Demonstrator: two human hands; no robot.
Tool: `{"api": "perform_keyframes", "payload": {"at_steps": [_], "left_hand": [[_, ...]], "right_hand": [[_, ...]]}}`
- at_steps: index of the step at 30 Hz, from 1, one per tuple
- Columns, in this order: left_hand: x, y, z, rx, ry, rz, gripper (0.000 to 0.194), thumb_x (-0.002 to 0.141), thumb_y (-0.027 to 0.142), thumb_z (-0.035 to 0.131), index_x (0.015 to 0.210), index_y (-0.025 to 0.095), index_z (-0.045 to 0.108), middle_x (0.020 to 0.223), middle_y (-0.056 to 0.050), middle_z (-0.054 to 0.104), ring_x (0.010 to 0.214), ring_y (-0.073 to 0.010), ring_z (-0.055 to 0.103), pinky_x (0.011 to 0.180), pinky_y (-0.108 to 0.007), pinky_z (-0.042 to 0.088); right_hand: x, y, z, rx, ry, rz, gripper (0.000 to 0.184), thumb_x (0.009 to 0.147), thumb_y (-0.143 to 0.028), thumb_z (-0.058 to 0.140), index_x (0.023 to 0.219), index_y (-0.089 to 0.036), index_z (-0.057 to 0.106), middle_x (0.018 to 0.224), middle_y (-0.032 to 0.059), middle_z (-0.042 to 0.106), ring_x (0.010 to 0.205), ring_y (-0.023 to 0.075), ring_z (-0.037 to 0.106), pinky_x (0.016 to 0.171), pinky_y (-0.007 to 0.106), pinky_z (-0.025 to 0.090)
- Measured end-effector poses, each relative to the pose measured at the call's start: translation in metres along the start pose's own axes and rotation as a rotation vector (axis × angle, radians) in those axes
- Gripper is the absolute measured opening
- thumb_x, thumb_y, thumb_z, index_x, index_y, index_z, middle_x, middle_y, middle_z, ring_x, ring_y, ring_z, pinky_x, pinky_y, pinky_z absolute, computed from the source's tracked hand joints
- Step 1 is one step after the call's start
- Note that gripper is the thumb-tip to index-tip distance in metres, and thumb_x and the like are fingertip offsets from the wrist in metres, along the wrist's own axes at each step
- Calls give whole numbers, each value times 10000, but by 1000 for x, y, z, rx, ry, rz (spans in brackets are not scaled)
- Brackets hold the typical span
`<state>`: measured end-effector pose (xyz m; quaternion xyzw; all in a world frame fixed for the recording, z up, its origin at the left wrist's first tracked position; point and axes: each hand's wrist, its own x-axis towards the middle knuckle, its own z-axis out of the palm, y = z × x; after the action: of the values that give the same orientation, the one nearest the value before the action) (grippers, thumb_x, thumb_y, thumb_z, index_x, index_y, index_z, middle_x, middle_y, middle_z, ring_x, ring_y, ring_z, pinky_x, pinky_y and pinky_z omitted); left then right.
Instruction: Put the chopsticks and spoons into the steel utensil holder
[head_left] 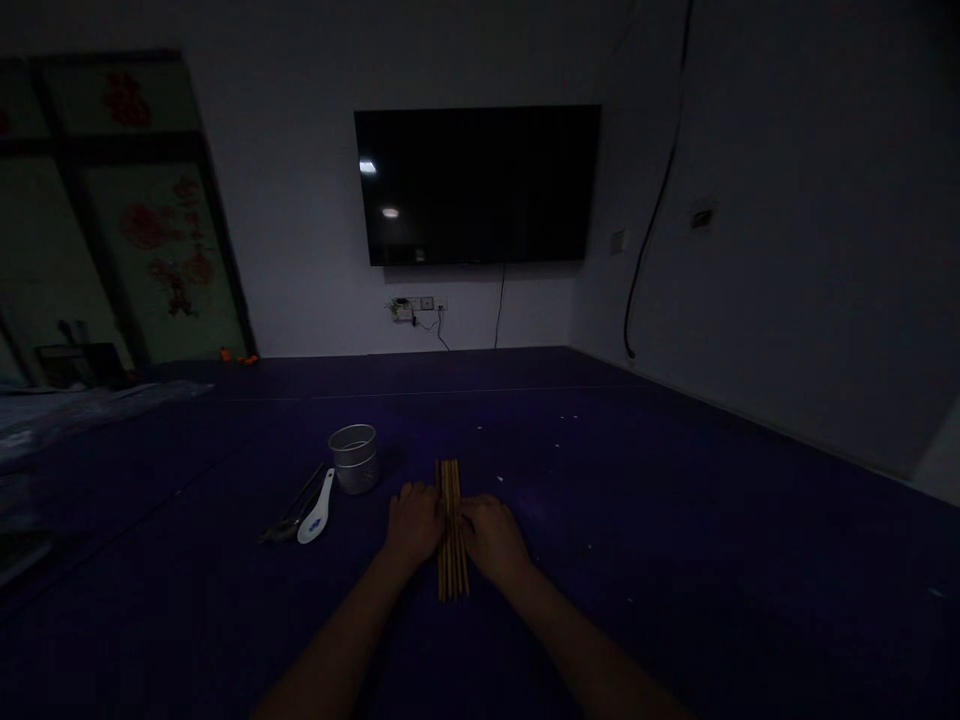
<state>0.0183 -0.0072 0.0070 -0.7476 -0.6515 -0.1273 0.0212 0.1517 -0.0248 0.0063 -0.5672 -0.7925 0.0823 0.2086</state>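
Note:
Several thin wooden chopsticks [453, 570] lie side by side on the dark purple floor covering, pointing away from me. From the left, my left hand [415, 524] presses against them with its fingers curled. My right hand [495, 535] is closed on their right side, its fingertips reaching the top of the row. Left of my hands stands a metal cup [354, 462], upright. Beside the cup lies a white spoon [316, 510] with a blue mark in its bowl. A dark metal utensil [283, 527] rests next to the spoon; its kind is hard to make out.
A television [480, 185] hangs on the far wall above sockets and cables. Clear plastic sheeting [97, 405] lies at the left, near a door with red decorations. Small white scraps [500, 479] dot the floor covering [712, 560]. A dark cable [651, 235] runs down the right wall.

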Motion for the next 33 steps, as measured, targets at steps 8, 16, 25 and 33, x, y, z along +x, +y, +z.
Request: {"api": "perform_keyframes", "payload": {"at_steps": [8, 16, 25, 33], "left_hand": [[0, 3, -3, -12, -21, -25, 343, 893, 322, 317, 996, 171, 607, 1087, -123, 609, 1070, -267, 499, 860, -390, 370], [1, -1, 1, 9, -1, 32, 368, 906, 311, 285, 1023, 188, 611, 1040, -119, 620, 1055, -264, 513, 842, -386, 381], [2, 1, -1, -6, 10, 7, 355, 906, 338, 313, 955, 159, 615, 1019, -127, 631, 1014, -253, 545, 820, -365, 389], [2, 1, -1, 20, -8, -5, 308, 905, 341, 337, 937, 166, 588, 1012, -110, 635, 994, -230, 554, 801, -331, 385]], "right_hand": [[1, 3, 5, 19, 56, -46, 264, 844, -139, 436, 900, -195, 688, 933, 69, 696, 997, 187, 588, 861, 261, 372], [0, 2, 3, 9, 51, -55, 258, 842, -140, 436, 855, -192, 688, 910, 58, 700, 941, 185, 601, 815, 259, 382], [2, 3, 5, 5, 38, -42, 268, 847, -148, 438, 926, -199, 689, 940, 70, 693, 992, 186, 579, 853, 273, 371], [2, 3, 5, 26, 43, -39, 276, 852, -170, 430, 930, -201, 693, 948, 67, 691, 976, 188, 591, 859, 275, 380]]}}
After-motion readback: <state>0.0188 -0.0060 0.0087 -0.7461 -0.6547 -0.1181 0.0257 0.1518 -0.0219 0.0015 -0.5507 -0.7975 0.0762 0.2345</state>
